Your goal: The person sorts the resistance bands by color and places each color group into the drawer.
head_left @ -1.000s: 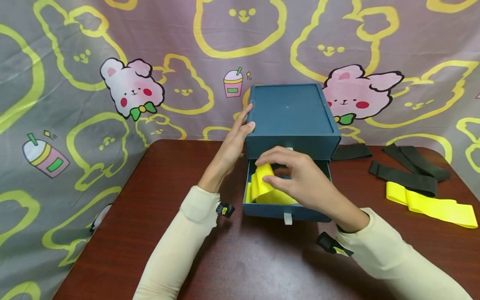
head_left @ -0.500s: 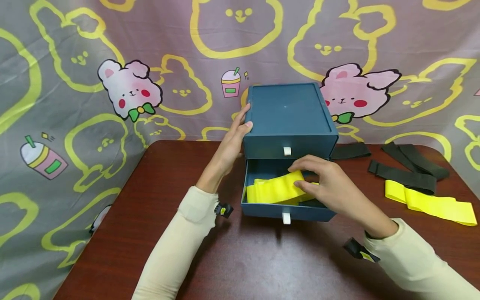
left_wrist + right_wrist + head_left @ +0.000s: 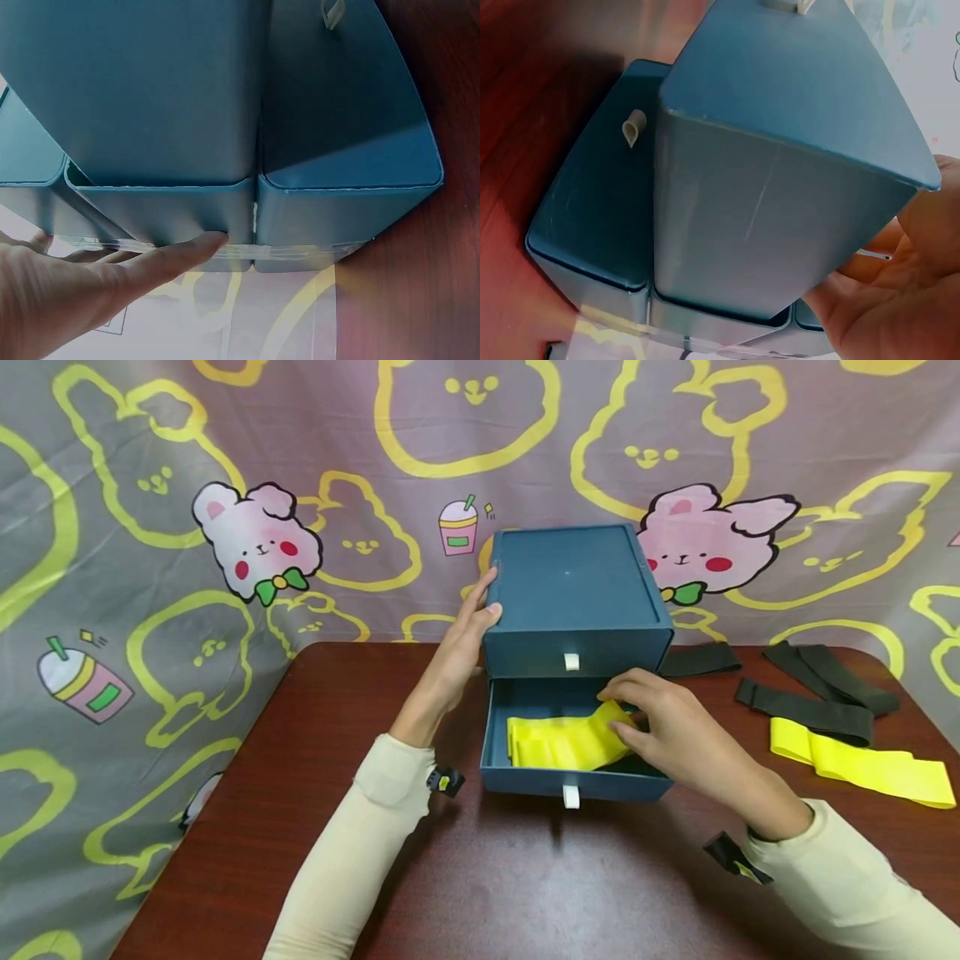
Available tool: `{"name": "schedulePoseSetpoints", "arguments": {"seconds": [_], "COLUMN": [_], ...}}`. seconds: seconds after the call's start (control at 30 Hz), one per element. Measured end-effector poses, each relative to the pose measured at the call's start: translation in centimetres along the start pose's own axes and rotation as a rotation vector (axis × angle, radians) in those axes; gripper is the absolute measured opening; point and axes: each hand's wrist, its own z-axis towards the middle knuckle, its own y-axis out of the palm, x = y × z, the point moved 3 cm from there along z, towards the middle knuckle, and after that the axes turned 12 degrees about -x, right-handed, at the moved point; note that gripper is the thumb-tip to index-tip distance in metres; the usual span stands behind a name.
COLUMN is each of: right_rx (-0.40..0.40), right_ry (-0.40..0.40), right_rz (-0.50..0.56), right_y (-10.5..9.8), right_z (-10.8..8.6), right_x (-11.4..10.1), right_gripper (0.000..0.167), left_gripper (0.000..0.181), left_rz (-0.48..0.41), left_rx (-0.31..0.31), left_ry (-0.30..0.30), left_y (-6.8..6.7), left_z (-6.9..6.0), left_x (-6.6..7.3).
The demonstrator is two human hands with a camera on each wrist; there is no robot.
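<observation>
A dark blue two-drawer box (image 3: pixel 577 581) stands at the back of the table, its lower drawer (image 3: pixel 573 783) pulled out. My left hand (image 3: pixel 455 656) rests along the box's left side with fingers extended; in the left wrist view its thumb (image 3: pixel 176 255) lies against the blue wall. Inside the lower drawer, a wide yellow fabric strip (image 3: pixel 558 743) lies folded in layers. My right hand (image 3: pixel 675 727) reaches over the drawer's right side and pinches the strip's raised right end. The right wrist view shows that hand (image 3: pixel 907 300) beside the drawer; the strip is hidden there.
Right of the box, several black fabric strips (image 3: pixel 813 714) and another yellow strip (image 3: pixel 862 766) lie on the brown table (image 3: pixel 360 693). The upper drawer (image 3: pixel 528 653) is closed. A patterned curtain (image 3: pixel 360 427) hangs directly behind.
My right hand has moved right along the drawer, drawing the yellow strip's end with it; the strip now lies flatter. The left hand has stayed on the box.
</observation>
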Motion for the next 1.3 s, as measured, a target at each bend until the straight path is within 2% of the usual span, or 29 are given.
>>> {"name": "schedulePoseSetpoints", "arguments": {"seconds": [0.2, 0.5, 0.7, 0.87, 1.3], "right_rx": [0.016, 0.145, 0.227, 0.277, 0.279], "right_ry": [0.032, 0.031, 0.039, 0.045, 0.233], "right_rz": [-0.074, -0.084, -0.101, -0.136, -0.152], "right_y": [-0.4, -2.2, -3.4, -4.4, -6.0], "right_z": [-0.5, -2.0, -3.7, -5.4, -9.9], "right_x": [0.0, 1.1, 2.5, 4.4, 12.0], "right_gripper": [0.037, 0.038, 0.043, 0.048, 0.041], "left_gripper": [0.062, 0.063, 0.063, 0.062, 0.062], "left_rz": [0.003, -0.002, 0.003, 0.005, 0.011], "left_rx": [-0.003, -0.004, -0.003, -0.007, 0.007], "left_ry": [0.001, 0.004, 0.006, 0.003, 0.002], "left_y": [0.1, 0.3, 0.3, 0.3, 0.1], "left_z": [0.0, 0.1, 0.1, 0.2, 0.0], "left_x": [0.1, 0.1, 0.0, 0.0, -0.1]}}
